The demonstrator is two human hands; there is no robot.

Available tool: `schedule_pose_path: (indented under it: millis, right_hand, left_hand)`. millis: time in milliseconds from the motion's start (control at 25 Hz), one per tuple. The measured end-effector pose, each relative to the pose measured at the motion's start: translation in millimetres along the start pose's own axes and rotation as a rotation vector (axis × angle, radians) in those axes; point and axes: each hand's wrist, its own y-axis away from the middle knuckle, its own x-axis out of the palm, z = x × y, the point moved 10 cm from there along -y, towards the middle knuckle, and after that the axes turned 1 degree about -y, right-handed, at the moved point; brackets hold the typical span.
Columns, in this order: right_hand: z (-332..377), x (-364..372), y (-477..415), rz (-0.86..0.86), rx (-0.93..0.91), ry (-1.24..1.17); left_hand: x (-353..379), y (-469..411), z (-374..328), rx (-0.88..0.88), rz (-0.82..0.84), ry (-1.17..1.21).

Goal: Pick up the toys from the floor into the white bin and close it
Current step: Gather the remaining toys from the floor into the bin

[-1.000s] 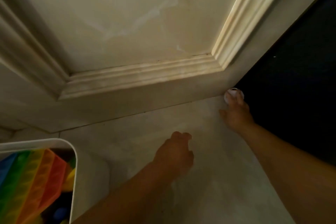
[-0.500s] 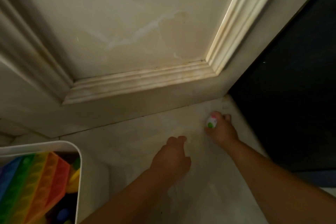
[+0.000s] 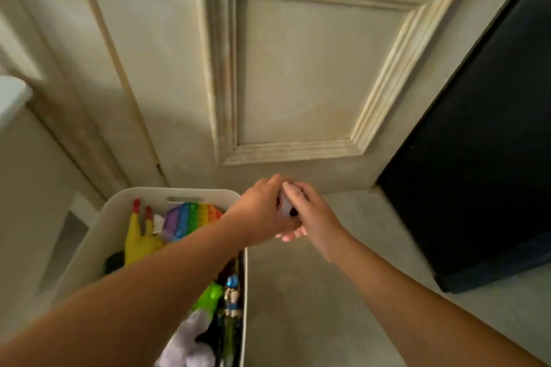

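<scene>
In the centre, the left hand [image 3: 262, 213] and the right hand [image 3: 313, 214] together grip a small white toy [image 3: 285, 205], mostly covered; its axis is unclear. The open white bin [image 3: 114, 211], lower left, is cut off below.

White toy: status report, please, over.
Left hand and right hand both hold white toy, just right of white bin. Bin open, toys inside. Nothing in the way.

Both arms reach out in front. The left hand [image 3: 262, 208] and right hand [image 3: 313, 216] meet (fingers touching), both curled round a little white toy [image 3: 285, 205].
</scene>
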Motion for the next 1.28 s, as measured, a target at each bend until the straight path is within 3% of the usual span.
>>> schedule_pose_path:
  millis: [120, 320, 440, 520, 640, 840, 1000, 1280]
  right_hand:
    - [27.2, 42.3, 30.4, 0.061, 0.042, 0.139]
    - [21.3, 91.6, 63.9, 0.269, -0.28, 1.171]
    - [-21.2, 112.3, 81.1, 0.405, -0.368, 1.612]
    - [-37.5, 117.0, 86.9, 0.392, -0.377, 1.787]
    - [-38.6, 122.0, 89.6, 0.269, -0.448, 1.912]
    - [-54.4, 89.9, 109.6, 0.245, -0.314, 1.883]
    - [-55.8, 66.2, 132.6, 0.122, -0.336, 1.806]
    - [-77.8, 37.8, 165.4, 0.114, -0.141, 1.718]
  left_hand:
    - [-63.6, 45.2, 12.8, -0.05, -0.002, -0.079]
    - [-145.4, 106.9, 44.5, -0.17, -0.076, -0.091]
    - [-147.9, 131.1, 54.2, -0.195, -0.09, -0.077]
    - [-140.4, 141.4, 58.9, -0.204, -0.045, -0.115]
    - [-145.9, 152.0, 67.3, -0.239, -0.044, -0.139]
    - [-135.8, 167.2, 83.6, -0.332, -0.079, -0.096]
    - [-104.5, 178.6, 77.4, -0.337, 0.033, -0.154]
    - [-44.8, 193.8, 65.0, -0.287, 0.203, -0.302]
